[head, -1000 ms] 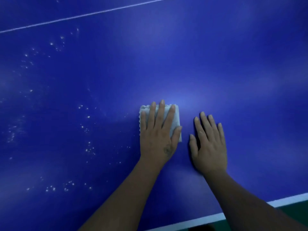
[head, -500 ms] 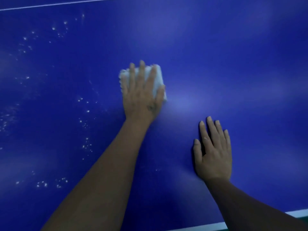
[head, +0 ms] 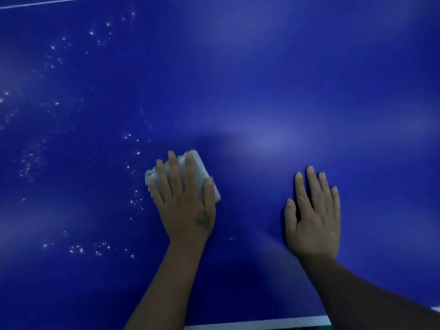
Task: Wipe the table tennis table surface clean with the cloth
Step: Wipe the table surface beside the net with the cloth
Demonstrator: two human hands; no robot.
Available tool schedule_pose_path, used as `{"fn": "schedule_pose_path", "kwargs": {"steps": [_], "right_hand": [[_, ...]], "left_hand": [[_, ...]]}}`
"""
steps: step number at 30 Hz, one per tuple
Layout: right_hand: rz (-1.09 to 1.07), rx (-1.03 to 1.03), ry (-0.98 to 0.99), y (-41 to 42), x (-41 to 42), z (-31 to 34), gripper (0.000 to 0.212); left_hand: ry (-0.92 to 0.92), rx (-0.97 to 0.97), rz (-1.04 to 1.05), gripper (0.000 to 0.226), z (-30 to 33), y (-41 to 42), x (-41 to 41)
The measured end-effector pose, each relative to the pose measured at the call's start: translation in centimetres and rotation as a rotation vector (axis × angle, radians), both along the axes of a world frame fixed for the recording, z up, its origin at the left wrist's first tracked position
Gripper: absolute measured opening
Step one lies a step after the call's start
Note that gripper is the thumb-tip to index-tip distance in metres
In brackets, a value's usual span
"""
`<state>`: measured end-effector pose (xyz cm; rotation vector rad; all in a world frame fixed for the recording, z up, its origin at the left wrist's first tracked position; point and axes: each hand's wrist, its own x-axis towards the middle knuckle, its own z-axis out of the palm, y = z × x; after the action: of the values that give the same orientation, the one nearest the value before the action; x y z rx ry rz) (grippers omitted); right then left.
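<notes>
Nearest, a white edge line (head: 257, 323) borders the blue table (head: 285, 91). Beyond it, the right hand (head: 313, 215) lies flat, fingers straight and close together. At its nine o'clock, the left hand (head: 184, 201) presses the folded white cloth (head: 202, 170) down, fingers slightly spread. White specks (head: 135, 198) scatter toward ten o'clock, up to a thin white line (head: 47, 3).

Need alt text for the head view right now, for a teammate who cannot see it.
A person's left hand presses a folded white cloth flat on a blue table tennis table, while the right hand rests flat beside it. White specks dot the surface left of the cloth.
</notes>
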<state>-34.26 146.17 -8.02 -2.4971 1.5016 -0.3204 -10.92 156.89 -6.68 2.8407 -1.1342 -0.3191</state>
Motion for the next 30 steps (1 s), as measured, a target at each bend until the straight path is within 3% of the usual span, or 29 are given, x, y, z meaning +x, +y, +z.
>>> {"fn": "schedule_pose_path", "kwargs": {"steps": [3,9,12,17,23,26,30], "right_hand": [[0.003,0.007,0.008,0.0,0.1,-0.1,0.056],[0.003,-0.009,0.005,0.0,0.1,0.0,0.056],[0.004,-0.012,0.005,0.0,0.1,0.0,0.055],[-0.001,-0.031,-0.006,0.1,0.2,0.1,0.055],[0.002,-0.019,-0.004,0.3,0.1,0.2,0.055],[0.016,0.027,-0.029,0.2,-0.1,0.5,0.055],[0.083,0.019,-0.080,1.3,-2.5,0.9,0.051]], "left_hand": [[-0.009,-0.013,0.010,0.067,-0.4,-1.9,1.8],[0.067,0.021,0.005,0.069,0.7,3.6,-3.8],[0.106,-0.001,0.060,0.067,0.6,0.6,-4.7],[0.104,-0.041,-0.198,0.066,0.3,-4.8,-7.4],[0.133,-0.042,-0.468,0.068,0.7,4.3,-12.8],[0.152,-0.024,-0.514,0.067,1.0,6.6,-13.2],[0.086,-0.070,-0.483,0.066,0.5,1.9,-11.1]]}}
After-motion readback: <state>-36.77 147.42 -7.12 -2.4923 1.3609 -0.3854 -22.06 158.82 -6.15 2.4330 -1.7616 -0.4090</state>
